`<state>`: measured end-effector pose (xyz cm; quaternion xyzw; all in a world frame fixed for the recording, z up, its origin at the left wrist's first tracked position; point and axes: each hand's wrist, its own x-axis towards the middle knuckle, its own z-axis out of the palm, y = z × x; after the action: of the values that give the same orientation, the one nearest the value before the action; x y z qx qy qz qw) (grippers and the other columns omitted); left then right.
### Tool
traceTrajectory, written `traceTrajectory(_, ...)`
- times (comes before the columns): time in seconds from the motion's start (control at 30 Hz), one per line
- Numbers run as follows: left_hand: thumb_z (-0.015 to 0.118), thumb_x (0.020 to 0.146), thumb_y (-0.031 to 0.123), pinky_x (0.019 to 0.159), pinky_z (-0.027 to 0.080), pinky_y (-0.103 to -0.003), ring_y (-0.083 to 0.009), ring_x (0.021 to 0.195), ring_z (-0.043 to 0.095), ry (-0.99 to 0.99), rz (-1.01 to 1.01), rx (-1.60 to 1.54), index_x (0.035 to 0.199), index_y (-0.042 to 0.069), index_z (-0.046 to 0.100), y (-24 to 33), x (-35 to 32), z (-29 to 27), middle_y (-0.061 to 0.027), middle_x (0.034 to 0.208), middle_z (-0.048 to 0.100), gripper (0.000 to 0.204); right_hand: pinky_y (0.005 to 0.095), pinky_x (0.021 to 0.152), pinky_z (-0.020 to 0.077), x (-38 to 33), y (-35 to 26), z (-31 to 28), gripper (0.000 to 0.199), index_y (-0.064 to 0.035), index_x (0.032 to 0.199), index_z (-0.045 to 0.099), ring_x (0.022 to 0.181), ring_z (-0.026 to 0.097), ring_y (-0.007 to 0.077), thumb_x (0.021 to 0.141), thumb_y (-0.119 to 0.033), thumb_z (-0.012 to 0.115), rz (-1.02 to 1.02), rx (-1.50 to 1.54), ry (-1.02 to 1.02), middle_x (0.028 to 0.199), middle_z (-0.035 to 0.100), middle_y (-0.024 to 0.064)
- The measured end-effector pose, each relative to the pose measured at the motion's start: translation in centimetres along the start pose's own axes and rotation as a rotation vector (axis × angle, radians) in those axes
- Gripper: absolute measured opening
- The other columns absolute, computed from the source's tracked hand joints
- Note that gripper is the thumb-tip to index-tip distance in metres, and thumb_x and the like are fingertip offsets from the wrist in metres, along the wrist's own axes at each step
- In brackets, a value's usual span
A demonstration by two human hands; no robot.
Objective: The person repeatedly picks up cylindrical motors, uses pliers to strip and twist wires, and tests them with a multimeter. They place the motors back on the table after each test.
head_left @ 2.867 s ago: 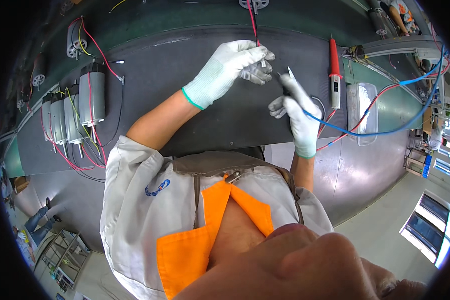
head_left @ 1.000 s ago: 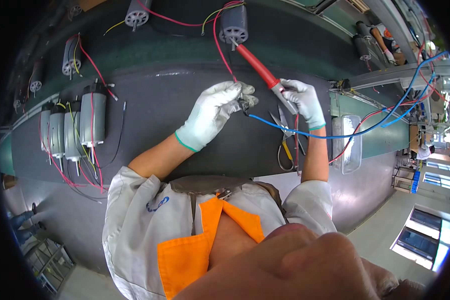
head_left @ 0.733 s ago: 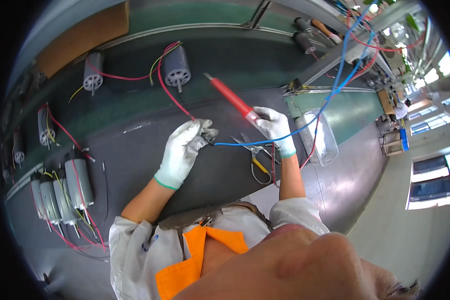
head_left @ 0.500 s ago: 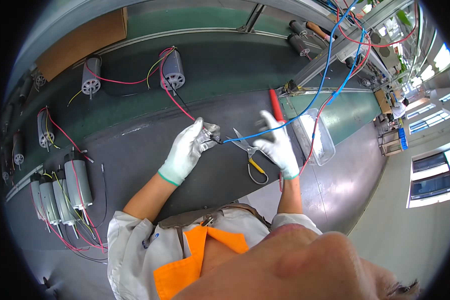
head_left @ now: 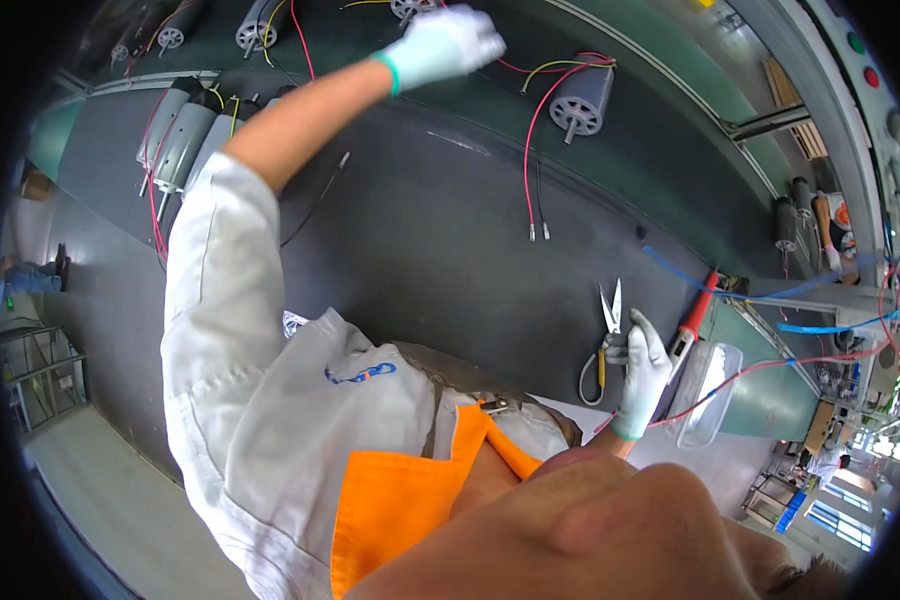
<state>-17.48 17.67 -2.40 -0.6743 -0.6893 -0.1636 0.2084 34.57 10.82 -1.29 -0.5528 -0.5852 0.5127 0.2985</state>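
Note:
My left hand (head_left: 448, 42), in a white glove, is stretched far out to the top of the view. It rests by a grey motor (head_left: 408, 8) with red and yellow wires on the green belt; its grip is hidden. My right hand (head_left: 644, 372), also gloved, lies on the dark mat (head_left: 440, 250) and holds small snips (head_left: 610, 308) with a yellow handle, blades pointing away. A red-handled tool (head_left: 696, 318) lies just right of that hand. Another grey motor (head_left: 580, 100) sits on the belt, its red wires trailing onto the mat.
Several grey motors (head_left: 182, 130) with red wires stand in a row at the mat's left end. A clear plastic tray (head_left: 708, 395) lies to the right. Blue and red cables (head_left: 770, 295) run along the right side. More motors (head_left: 255, 15) sit far up the belt.
My left hand has left the spot in front of me and reached far out to the belt. My right hand has put the red-handled tool down and now holds the snips.

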Motion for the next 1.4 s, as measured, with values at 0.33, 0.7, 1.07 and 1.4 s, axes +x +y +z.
traceTrajectory(0.33,0.077,0.084,0.05,0.089,0.055,-0.038,-0.0295,0.101,0.07,-0.353,-0.731,-0.458,0.113,0.003,0.073,-19.6,8.2,12.3,-0.017,0.107,0.073,0.056,0.0255,0.076,0.0558,4.4,-3.7,5.4,0.037,0.0036,0.133,0.066,0.083,0.071,0.0118,0.098,-0.003,0.058,0.006,-0.112,-0.162,0.097,0.077,0.0114)
traceTrajectory(0.7,0.078,0.086,0.04,0.072,0.064,-0.052,-0.0334,0.082,0.072,-0.011,-1.332,-1.808,0.13,0.002,0.061,6.3,-9.7,-10.3,-0.0186,0.108,0.07,0.06,0.0305,0.097,0.0524,19.5,-15.8,24.8,0.039,-0.0027,0.136,0.064,0.112,0.067,0.0143,0.104,-0.025,0.063,-0.76,0.105,-0.341,0.126,0.071,0.0079)
traceTrajectory(1.07,0.073,0.091,0.029,0.089,0.054,-0.029,-0.0156,0.104,0.066,-0.201,-1.083,-1.847,0.135,-0.001,0.059,18.6,-19.0,-13.6,-0.0093,0.119,0.068,0.056,0.0267,0.046,0.0502,2.6,-8.2,14.4,0.065,0.0042,0.122,0.061,0.062,0.07,0.0153,0.093,-0.053,0.07,-0.027,-0.203,-0.799,0.092,0.072,0.0125)
traceTrajectory(1.4,0.062,0.096,0.05,0.099,0.051,-0.045,-0.0411,0.118,0.063,-0.439,-0.422,-0.437,0.141,0.002,0.053,16.3,-18.4,-11.3,-0.025,0.126,0.065,0.066,0.0443,0.075,0.0569,1.9,-6.3,15.6,0.058,0.0139,0.133,0.05,0.08,0.072,0.0334,0.092,-0.023,0.068,-0.415,-0.531,-0.585,0.093,0.072,0.0243)
